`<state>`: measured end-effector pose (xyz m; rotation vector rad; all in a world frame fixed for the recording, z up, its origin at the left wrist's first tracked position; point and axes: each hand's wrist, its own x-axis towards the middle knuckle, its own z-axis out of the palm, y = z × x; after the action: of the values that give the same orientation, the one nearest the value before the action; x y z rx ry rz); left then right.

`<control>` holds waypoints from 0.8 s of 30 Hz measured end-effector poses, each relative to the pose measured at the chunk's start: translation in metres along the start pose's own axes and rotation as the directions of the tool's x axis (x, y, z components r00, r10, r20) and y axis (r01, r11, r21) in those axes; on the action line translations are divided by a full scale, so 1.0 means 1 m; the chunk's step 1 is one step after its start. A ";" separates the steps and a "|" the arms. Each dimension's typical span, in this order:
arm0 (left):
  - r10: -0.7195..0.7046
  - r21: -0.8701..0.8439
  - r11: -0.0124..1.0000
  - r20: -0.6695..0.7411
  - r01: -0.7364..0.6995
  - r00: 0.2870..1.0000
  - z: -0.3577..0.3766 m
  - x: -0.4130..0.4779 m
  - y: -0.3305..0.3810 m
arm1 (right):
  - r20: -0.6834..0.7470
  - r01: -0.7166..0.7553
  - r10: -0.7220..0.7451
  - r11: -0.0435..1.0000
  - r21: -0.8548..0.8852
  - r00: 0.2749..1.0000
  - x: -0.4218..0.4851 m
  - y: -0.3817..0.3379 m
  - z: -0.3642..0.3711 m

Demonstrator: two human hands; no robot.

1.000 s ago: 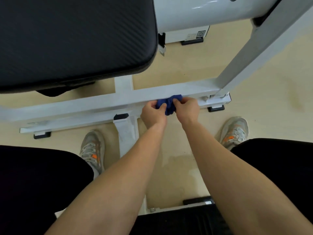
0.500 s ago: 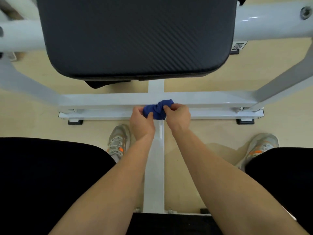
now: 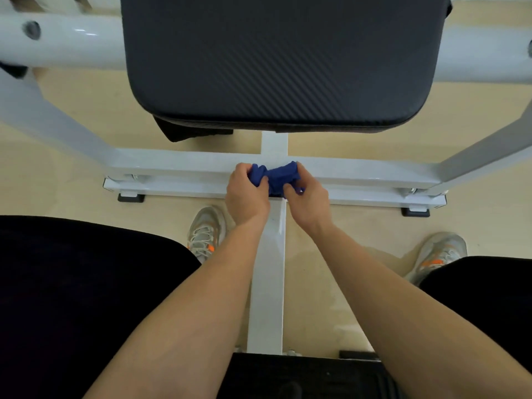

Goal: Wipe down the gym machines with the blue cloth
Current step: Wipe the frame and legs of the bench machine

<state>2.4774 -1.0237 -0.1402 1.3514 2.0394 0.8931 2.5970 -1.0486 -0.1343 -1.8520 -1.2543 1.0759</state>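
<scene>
Both hands meet over the white crossbar [image 3: 187, 165] of the gym machine, right where the centre beam [image 3: 266, 283] joins it. The blue cloth [image 3: 277, 177] is bunched into a short roll between them: the left hand [image 3: 247, 197] has its fingers curled tight around one end, and the right hand [image 3: 309, 201] pinches the other end with bent fingers. The cloth appears to sit against the front face of the crossbar, though the hands cover the contact. Just behind the crossbar a large black pad [image 3: 276, 59] overhangs it and hides the frame beyond, with a thick white tube [image 3: 74, 41] running out from each side of the pad. Slanted white struts rise from both ends of the crossbar. In front of the crossbar, a grey shoe with orange marks [image 3: 205, 231] stands left of the centre beam and a second shoe [image 3: 437, 251] well to its right, on a pale floor [image 3: 359, 231]. Black-clad knees fill the lower corners.
</scene>
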 end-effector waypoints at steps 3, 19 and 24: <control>-0.151 -0.079 0.986 -0.027 0.149 0.988 -0.005 0.003 -0.010 | 0.095 0.028 -0.023 0.998 -0.051 0.995 -0.004 -0.007 0.013; -0.310 -0.067 0.945 0.125 0.319 0.943 0.012 0.020 -0.023 | 0.163 -0.117 0.153 0.970 -0.215 0.975 0.002 -0.010 0.030; -0.380 -0.168 0.913 -0.025 0.371 0.925 -0.005 0.029 -0.037 | 0.169 0.132 -0.083 0.943 -0.305 0.982 -0.007 -0.009 0.035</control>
<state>2.4416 -1.0086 -0.1674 0.8149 2.1199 0.9031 2.5614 -1.0501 -0.1408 -1.9307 -1.6816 1.0205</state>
